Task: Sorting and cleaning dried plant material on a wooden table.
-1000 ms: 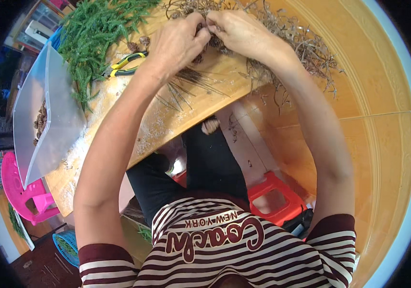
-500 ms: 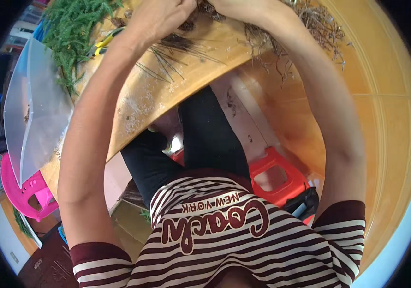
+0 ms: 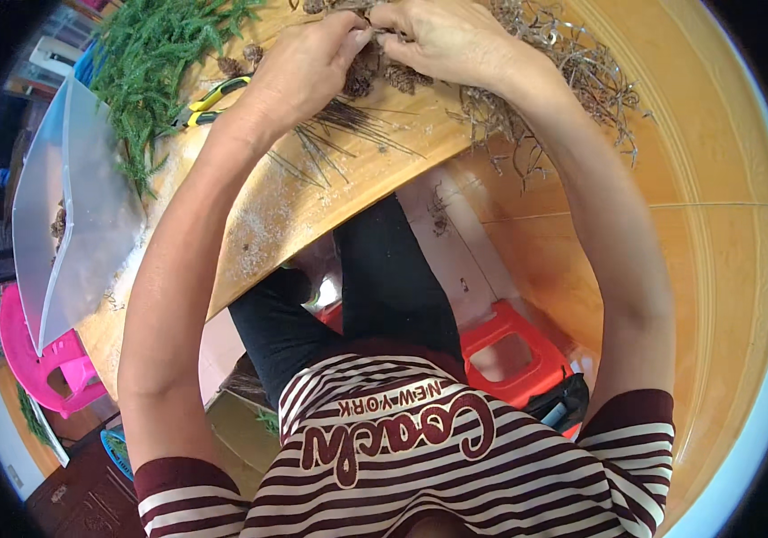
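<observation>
At the far side of the wooden table, my left hand (image 3: 312, 67) and my right hand (image 3: 451, 43) meet almost fingertip to fingertip. Both are closed in a pinch; whatever lies between the fingers is small and mostly hidden. Brown pine cones (image 3: 360, 82) lie just below the fingertips, with another pine cone (image 3: 400, 78) under my right hand. Beside my left wrist, thin dark stems (image 3: 334, 125) fan out on the tabletop. Yellow-and-black handled pliers (image 3: 209, 106) rest left of that wrist, partly covered by my forearm.
Green needle sprigs (image 3: 146, 76) are heaped at the far left. A tangle of dry brown twigs (image 3: 572, 76) overhangs the table's right end. A translucent plastic bin (image 3: 88, 215) stands at the left edge. White flecks litter the wooden table (image 3: 285, 211). Below are red (image 3: 518, 350) and pink stools (image 3: 52, 368).
The view has shifted, so the table and hands sit lower in the picture and both hands show more fully. They remain together at the pine cones, fingers still pinched.
</observation>
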`<action>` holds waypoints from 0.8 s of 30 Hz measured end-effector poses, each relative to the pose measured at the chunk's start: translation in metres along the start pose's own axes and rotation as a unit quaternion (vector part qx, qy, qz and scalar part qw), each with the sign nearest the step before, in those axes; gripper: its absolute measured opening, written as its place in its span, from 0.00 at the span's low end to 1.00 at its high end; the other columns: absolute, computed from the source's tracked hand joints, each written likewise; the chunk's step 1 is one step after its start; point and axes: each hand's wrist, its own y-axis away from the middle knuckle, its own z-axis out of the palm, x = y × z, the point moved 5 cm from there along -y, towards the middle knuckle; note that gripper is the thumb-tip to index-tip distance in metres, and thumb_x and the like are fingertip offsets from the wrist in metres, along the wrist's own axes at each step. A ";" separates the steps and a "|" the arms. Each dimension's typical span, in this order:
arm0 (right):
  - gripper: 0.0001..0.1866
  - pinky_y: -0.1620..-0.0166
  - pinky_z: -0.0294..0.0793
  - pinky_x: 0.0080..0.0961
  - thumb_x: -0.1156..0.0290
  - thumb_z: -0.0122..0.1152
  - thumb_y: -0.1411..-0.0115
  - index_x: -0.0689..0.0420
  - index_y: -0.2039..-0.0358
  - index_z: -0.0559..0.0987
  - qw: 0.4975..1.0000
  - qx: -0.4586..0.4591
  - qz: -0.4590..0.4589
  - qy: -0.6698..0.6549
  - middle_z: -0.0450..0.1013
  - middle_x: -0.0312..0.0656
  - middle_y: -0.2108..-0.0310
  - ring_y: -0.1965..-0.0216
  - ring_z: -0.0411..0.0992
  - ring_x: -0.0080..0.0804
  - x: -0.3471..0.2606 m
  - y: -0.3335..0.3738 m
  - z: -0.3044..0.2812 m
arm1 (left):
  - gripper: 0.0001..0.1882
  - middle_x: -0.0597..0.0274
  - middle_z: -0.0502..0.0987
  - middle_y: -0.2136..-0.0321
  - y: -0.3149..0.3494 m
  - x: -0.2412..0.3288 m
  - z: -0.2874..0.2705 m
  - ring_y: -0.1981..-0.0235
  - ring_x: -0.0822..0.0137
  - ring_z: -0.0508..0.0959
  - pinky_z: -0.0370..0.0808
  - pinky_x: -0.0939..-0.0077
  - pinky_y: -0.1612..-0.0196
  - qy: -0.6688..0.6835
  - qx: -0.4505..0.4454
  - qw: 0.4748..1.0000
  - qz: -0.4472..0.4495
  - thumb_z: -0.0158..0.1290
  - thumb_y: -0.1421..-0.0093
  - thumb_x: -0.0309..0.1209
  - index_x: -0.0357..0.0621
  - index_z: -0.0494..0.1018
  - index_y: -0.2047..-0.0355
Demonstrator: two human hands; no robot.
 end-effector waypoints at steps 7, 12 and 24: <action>0.10 0.65 0.73 0.45 0.70 0.52 0.44 0.62 0.68 0.78 0.993 -0.100 0.056 0.024 0.75 0.56 0.76 0.69 0.76 0.53 0.007 -0.011 0.007 | 0.11 0.40 0.79 0.71 -0.003 0.013 0.004 0.67 0.42 0.80 0.75 0.48 0.62 -0.172 0.023 0.984 0.051 0.46 0.37 0.32 0.37 0.73 0.63; 0.11 0.66 0.74 0.45 0.70 0.53 0.46 0.64 0.74 0.78 0.983 -0.145 0.111 0.015 0.75 0.57 0.75 0.70 0.76 0.53 0.012 -0.019 0.010 | 0.10 0.43 0.79 0.72 -0.011 0.010 0.010 0.70 0.41 0.80 0.77 0.48 0.66 -0.279 0.005 0.960 0.011 0.48 0.45 0.24 0.42 0.74 0.62; 0.13 0.60 0.76 0.45 0.71 0.51 0.46 0.65 0.67 0.82 0.971 -0.160 0.173 0.037 0.77 0.60 0.68 0.62 0.77 0.54 0.012 -0.031 0.006 | 0.10 0.42 0.78 0.76 -0.029 0.007 0.017 0.73 0.43 0.79 0.76 0.53 0.69 -0.265 -0.023 0.963 -0.041 0.50 0.43 0.28 0.33 0.73 0.66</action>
